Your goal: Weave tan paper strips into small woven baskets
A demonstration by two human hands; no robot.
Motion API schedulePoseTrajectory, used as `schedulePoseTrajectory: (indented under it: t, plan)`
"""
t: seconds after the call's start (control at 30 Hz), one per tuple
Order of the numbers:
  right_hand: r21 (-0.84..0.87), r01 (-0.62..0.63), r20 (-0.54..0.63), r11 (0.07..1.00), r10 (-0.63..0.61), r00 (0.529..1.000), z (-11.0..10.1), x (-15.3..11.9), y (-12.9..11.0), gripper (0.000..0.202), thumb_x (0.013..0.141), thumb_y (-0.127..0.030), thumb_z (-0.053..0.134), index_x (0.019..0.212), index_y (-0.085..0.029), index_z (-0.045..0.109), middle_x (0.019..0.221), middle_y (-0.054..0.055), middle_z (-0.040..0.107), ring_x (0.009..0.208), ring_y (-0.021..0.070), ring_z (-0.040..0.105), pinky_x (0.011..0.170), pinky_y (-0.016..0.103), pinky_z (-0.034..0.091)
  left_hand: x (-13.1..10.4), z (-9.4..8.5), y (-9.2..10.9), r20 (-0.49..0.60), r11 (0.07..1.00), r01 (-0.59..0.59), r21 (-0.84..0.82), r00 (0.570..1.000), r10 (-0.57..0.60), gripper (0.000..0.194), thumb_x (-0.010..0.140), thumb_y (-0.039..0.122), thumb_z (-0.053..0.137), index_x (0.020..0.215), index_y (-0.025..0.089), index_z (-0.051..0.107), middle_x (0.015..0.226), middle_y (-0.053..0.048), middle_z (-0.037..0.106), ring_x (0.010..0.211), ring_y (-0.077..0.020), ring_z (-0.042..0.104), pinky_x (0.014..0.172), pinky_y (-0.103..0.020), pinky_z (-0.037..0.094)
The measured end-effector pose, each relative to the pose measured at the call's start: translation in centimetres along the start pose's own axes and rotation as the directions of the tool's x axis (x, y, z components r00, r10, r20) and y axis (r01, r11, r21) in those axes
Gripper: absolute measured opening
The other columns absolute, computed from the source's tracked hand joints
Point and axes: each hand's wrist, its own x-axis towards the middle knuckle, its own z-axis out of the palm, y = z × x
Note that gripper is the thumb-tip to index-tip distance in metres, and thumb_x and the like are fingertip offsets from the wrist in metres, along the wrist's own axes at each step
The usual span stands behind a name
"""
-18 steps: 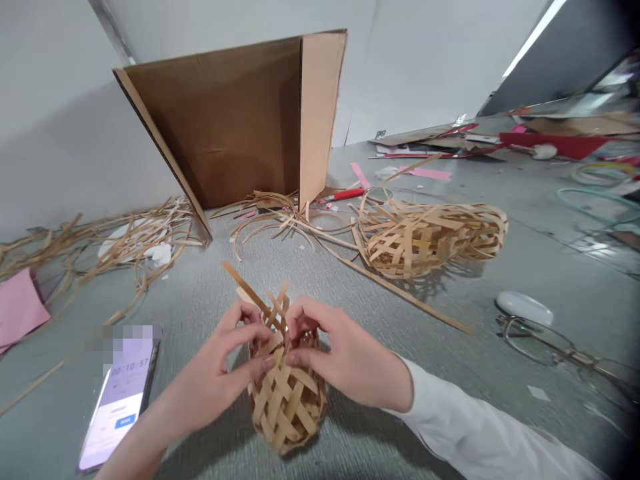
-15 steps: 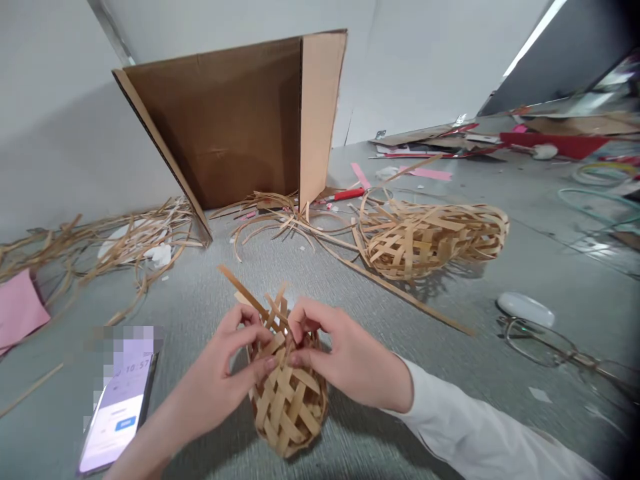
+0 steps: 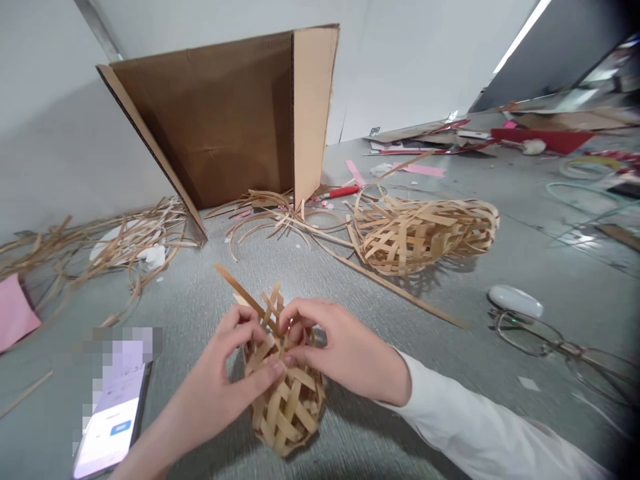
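Note:
A small woven piece of tan flat strips (image 3: 287,410), rounded at its near end, is between my hands on the grey table. My left hand (image 3: 227,360) grips its left side, with the thumb pressed on top of the weave and the fingers curled over the edge. My right hand (image 3: 340,347) pinches a strip at the upper middle of the weave; the fingertips partly hide it. Loose strip ends stick up beyond my fingers, and one longer brown strip (image 3: 240,292) slants out to the upper left.
A larger woven piece (image 3: 425,233) lies at the right, a long loose strip (image 3: 400,297) before it. Eyeglasses (image 3: 530,333) and a white oval object (image 3: 515,301) are nearer. At left are a phone (image 3: 107,427) and a heap of strips (image 3: 145,233). A cardboard box (image 3: 220,127) stands behind.
My left thumb has slid right along the weave, close to my right thumb. The right fingers have shifted slightly at the strip. The whole view has moved a little.

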Motion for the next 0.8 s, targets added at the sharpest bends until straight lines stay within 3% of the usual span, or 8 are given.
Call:
schedulePoseTrajectory:
  t: [0.17, 0.27, 0.47, 0.57, 0.67, 0.73, 0.8]
  plan:
    - [0.016, 0.045, -0.007, 0.999, -0.045, 0.999, 0.3, -0.2, 0.2, 0.028, 0.073, 0.003, 0.066, 0.087, -0.020, 0.060, 0.076, -0.004, 0.060, 0.073, 0.0137, 0.057, 0.070, 0.025, 0.043, 0.5, 0.3, -0.7, -0.012, 0.988, 0.039, -0.151, 0.999, -0.042, 0.023, 0.082, 0.036, 0.061, 0.069, 0.020, 0.051, 0.092, 0.001, 0.042, 0.093, -0.0159, 0.045, 0.088, -0.029, 0.032]
    - [-0.032, 0.080, 0.019, 0.996, -0.080, 0.997, 0.3, -0.7, 0.3, 0.033, 0.072, 0.006, 0.060, 0.090, -0.021, 0.059, 0.082, -0.002, 0.062, 0.079, 0.0151, 0.056, 0.073, 0.026, 0.042, 0.3, 0.4, -0.4, -0.033, 0.987, 0.032, -0.158, 0.999, -0.037, 0.022, 0.081, 0.035, 0.061, 0.067, 0.020, 0.052, 0.090, 0.000, 0.042, 0.091, -0.0161, 0.044, 0.087, -0.029, 0.035]
    - [0.039, 0.129, 0.040, 0.991, -0.131, 0.991, 0.3, -1.0, 0.4, 0.036, 0.073, 0.001, 0.052, 0.098, -0.024, 0.055, 0.078, -0.004, 0.059, 0.076, 0.0140, 0.056, 0.071, 0.026, 0.043, -0.4, 0.9, 0.4, -0.134, 1.000, -0.019, 0.021, 0.991, 0.022, 0.014, 0.085, 0.027, 0.056, 0.073, 0.020, 0.057, 0.097, -0.002, 0.044, 0.097, -0.0162, 0.047, 0.091, -0.029, 0.038]
    - [0.073, 0.090, 0.027, 0.993, -0.092, 0.995, 0.2, -0.7, 0.3, 0.029, 0.076, -0.008, 0.054, 0.101, -0.023, 0.055, 0.081, -0.002, 0.061, 0.078, 0.0146, 0.059, 0.073, 0.027, 0.046, -1.1, 1.0, 0.1, -0.153, 0.992, -0.064, 0.105, 0.985, 0.080, 0.012, 0.091, 0.027, 0.050, 0.097, 0.026, 0.060, 0.108, -0.003, 0.049, 0.108, -0.0163, 0.049, 0.095, -0.029, 0.039]
    - [0.026, 0.057, -0.047, 0.998, -0.056, 0.997, 0.1, -0.7, 0.8, 0.023, 0.080, -0.017, 0.055, 0.102, -0.023, 0.056, 0.080, -0.001, 0.061, 0.078, 0.0161, 0.060, 0.072, 0.029, 0.049, -3.6, -0.2, -1.9, -0.299, 0.955, -0.081, 0.286, 0.939, 0.169, 0.033, 0.095, 0.023, 0.043, 0.125, 0.035, 0.049, 0.120, -0.003, 0.049, 0.114, -0.0157, 0.049, 0.093, -0.028, 0.042]
    - [-0.015, 0.068, -0.135, 0.998, -0.069, 0.988, 0.1, -1.2, 1.8, 0.024, 0.083, -0.021, 0.055, 0.107, -0.025, 0.056, 0.081, -0.001, 0.062, 0.078, 0.0161, 0.062, 0.074, 0.029, 0.051, -6.5, -1.8, -4.5, -0.394, 0.869, -0.099, 0.486, 0.862, 0.318, 0.034, 0.092, 0.017, 0.044, 0.120, 0.034, 0.054, 0.116, -0.003, 0.050, 0.105, -0.0160, 0.053, 0.087, -0.027, 0.044]
    - [-0.052, 0.099, -0.245, 0.994, -0.109, 0.963, 0.1, -1.9, 3.3, 0.026, 0.085, -0.024, 0.056, 0.111, -0.028, 0.055, 0.087, 0.000, 0.064, 0.082, 0.0161, 0.063, 0.080, 0.030, 0.052, -10.2, -3.7, -7.9, -0.411, 0.740, -0.071, 0.668, 0.794, 0.447, 0.034, 0.088, 0.015, 0.048, 0.114, 0.033, 0.060, 0.111, -0.004, 0.052, 0.099, -0.0189, 0.054, 0.084, -0.031, 0.044]
